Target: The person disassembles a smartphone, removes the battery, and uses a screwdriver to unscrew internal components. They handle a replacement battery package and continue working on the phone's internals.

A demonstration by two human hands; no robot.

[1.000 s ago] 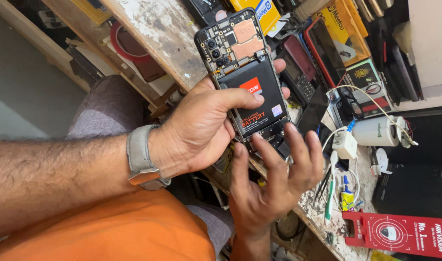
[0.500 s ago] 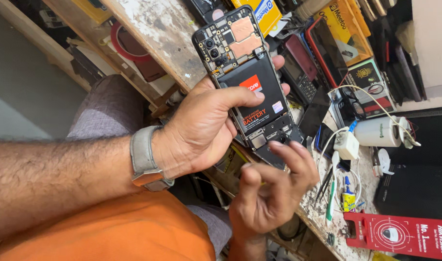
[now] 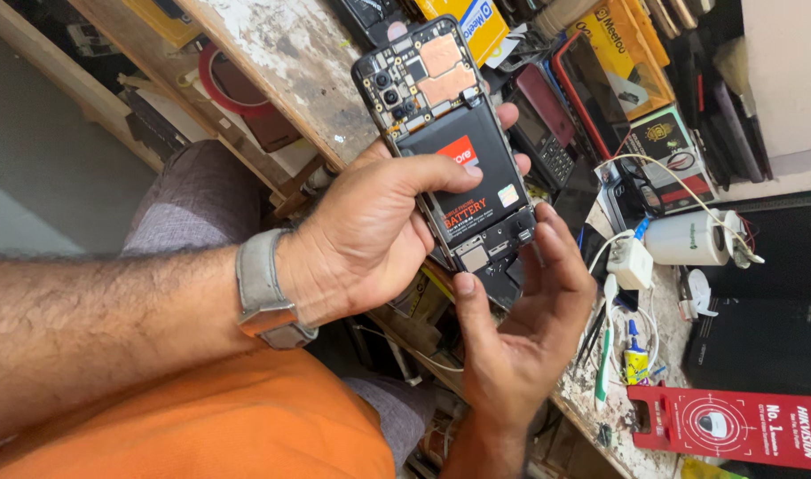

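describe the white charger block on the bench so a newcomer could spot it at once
Start from the opened phone held over the paint-stained workbench. Just right of the right hand lies a small white charger block, cable attached. It is square and flat, unlike the white cylinder beside it.

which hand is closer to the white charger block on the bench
Right. The right hand sits just beside the white charger block; the left hand grips the opened phone, farther away.
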